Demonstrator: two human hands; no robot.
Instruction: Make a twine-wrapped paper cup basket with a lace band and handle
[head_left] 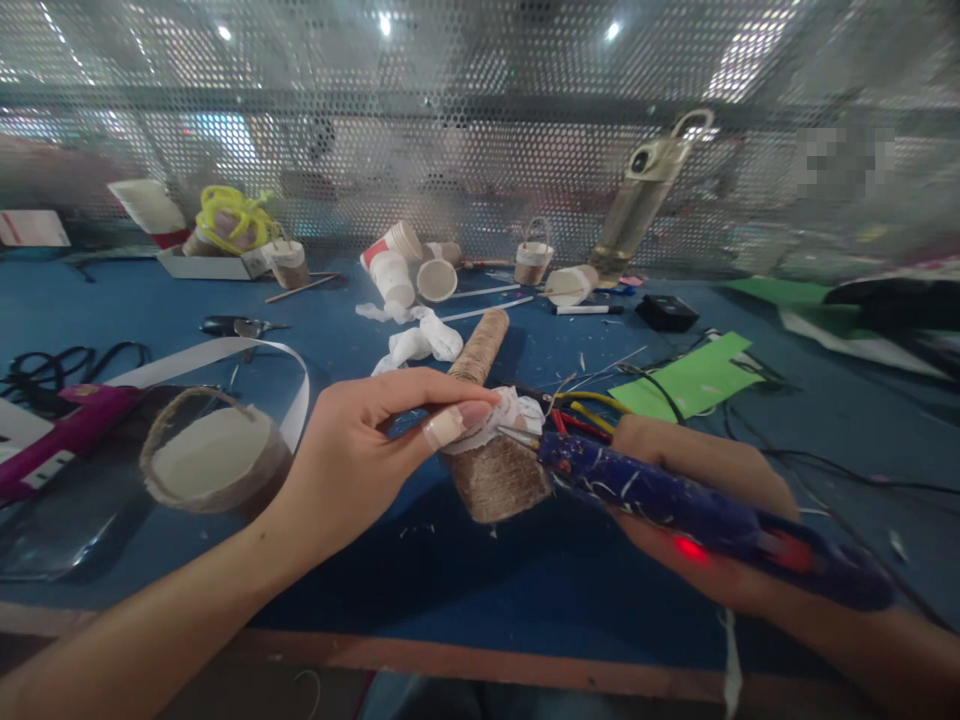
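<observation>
My left hand, with a bandage-like strip on its thumb, pinches the white trim at the rim of a small twine-wrapped cup. The cup tilts above the blue table. Wrapped around a dark blue glue gun with a lit red light, my right hand brings its metal nozzle to the trim, beside the left fingertips. Just behind the cup lies a roll of brown twine. The left fingers cover part of the rim.
A handled basket and a magenta tool are on the left. White cloth and several paper cups lie further back. Green paper, cables and a tall bottle occupy the right, before a perforated metal panel.
</observation>
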